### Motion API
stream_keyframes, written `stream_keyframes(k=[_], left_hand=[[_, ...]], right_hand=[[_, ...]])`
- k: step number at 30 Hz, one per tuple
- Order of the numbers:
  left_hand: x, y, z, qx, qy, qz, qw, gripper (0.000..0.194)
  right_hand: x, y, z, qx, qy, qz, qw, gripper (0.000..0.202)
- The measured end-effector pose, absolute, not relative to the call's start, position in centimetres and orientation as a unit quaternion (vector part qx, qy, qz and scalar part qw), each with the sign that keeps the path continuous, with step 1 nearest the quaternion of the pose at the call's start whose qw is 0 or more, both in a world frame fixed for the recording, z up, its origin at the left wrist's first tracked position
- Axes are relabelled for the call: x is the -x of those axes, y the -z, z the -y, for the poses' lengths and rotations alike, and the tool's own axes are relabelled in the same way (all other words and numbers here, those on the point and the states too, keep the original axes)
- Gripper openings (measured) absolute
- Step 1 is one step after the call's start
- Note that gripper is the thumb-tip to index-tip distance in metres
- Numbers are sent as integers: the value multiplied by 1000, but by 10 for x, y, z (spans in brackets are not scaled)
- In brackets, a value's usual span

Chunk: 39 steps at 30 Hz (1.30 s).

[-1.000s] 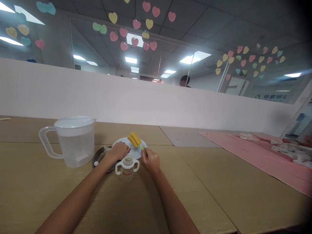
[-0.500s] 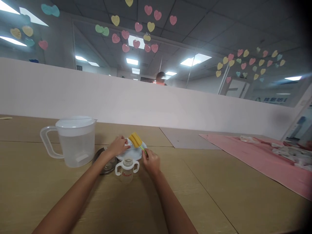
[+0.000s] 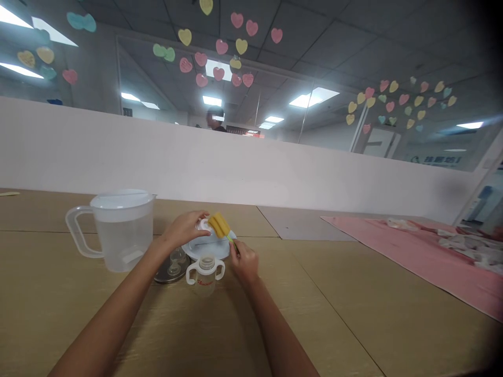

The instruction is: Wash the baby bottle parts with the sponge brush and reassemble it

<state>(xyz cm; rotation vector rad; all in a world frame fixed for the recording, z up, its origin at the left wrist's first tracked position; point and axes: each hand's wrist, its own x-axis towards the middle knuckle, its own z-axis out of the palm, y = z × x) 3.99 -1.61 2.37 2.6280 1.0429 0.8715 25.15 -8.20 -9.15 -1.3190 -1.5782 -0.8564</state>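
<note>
here, the right fingers (image 3: pixel 242 252) grip a yellow sponge brush (image 3: pixel 220 225).

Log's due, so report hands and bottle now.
Right hand grips yellow brush. Left hand around white part, hold unclear. Bottle upright, uncapped. Brush head hides some of plate.

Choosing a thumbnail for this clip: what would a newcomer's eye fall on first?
Probably the bright yellow, green-handled sponge brush near the centre, held in the right hand and seen against the round white plate. Next, the big translucent plastic jug at left on the tan table, then the pastel heart-shaped stickers above the white wall.
</note>
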Motion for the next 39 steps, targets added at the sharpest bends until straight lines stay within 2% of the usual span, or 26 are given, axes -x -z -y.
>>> stream_keyframes(k=[7,10,15,19,24,29,33,39], left_hand=[[-39,-31,20,-887,-281,-366,23,46],[-39,-34,21,-875,-315,-366,40,47],[-46,-32,26,-858,-355,-359,98,56],[-49,-31,31,-871,-318,-353,128,53],[-35,-39,30,-866,-283,-400,102,56],[-2,-40,14,-865,-211,-449,72,48],[15,-37,5,-856,-68,-497,124,46],[10,-31,5,-838,-26,-512,187,39]], right_hand=[[-251,90,81,545,370,629,413,29],[-254,90,79,573,366,610,407,32],[-251,90,81,540,372,635,408,32],[-247,88,86,515,384,645,413,28],[-246,88,87,496,391,661,404,26],[-248,87,85,501,381,644,434,26],[-251,86,85,509,369,631,454,26],[-251,86,86,517,368,632,445,26]])
